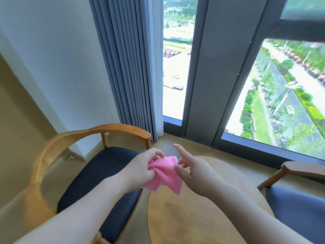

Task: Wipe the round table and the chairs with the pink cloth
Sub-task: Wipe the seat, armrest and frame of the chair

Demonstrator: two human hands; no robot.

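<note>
Pink cloth [163,175] held above the round desk's [184,217] far-left edge.
Left hand [140,169] fingers pinch the cloth; right hand [195,170] fingers spread wide beside it; chair [98,173] left of desk.

Both bare forearms reaching forward, left hand [140,166] with fingers curled in a pinch, right hand [193,170] loose, index finger extended, thumb out
</note>
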